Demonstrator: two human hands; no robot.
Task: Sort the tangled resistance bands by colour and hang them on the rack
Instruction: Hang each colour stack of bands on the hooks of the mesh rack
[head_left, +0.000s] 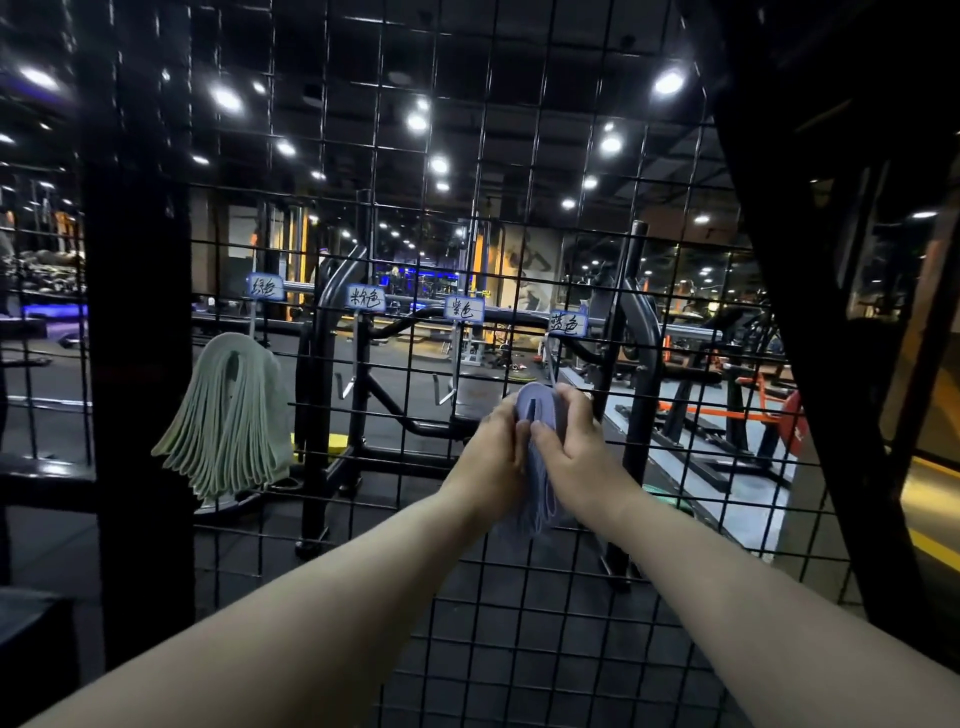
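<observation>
Nearest the lens: two bare forearms, stretched forward and upward, converging toward the right part of a tall black wire-grid rack (415, 185). Beyond the mesh, a dim gym floor with machines.

Toward the rack's left edge, already hanging: a thick bundle of pale green flat rubber resistance bands (234, 415), draped over the hook beneath the first handwritten paper label (266, 287). Toward the right edge, raised just under the fourth label (568, 325): a folded bundle of pale blue flat rubber bands (537, 402), loop end up, tails dropping between the wrists. Seems level with the thin hook there; cannot tell whether already threaded on. Between the two bundles, a bare metal hook (349, 384) under the second label and another bare hook (448, 392) under the third, nothing on either.

Judged from that: one colour finished, a second being hung, two colours apparently left, with none of those bands in view. Halfway at best.

Left hand (491, 447): palm turned inward against the blue bundle's left side, thumb across the front, fingers hidden behind it. Right hand (571, 441): fingers (569, 402) curled over the bundle's upper right, thumb pressing the front. Both gripping the bands, neither spread.
</observation>
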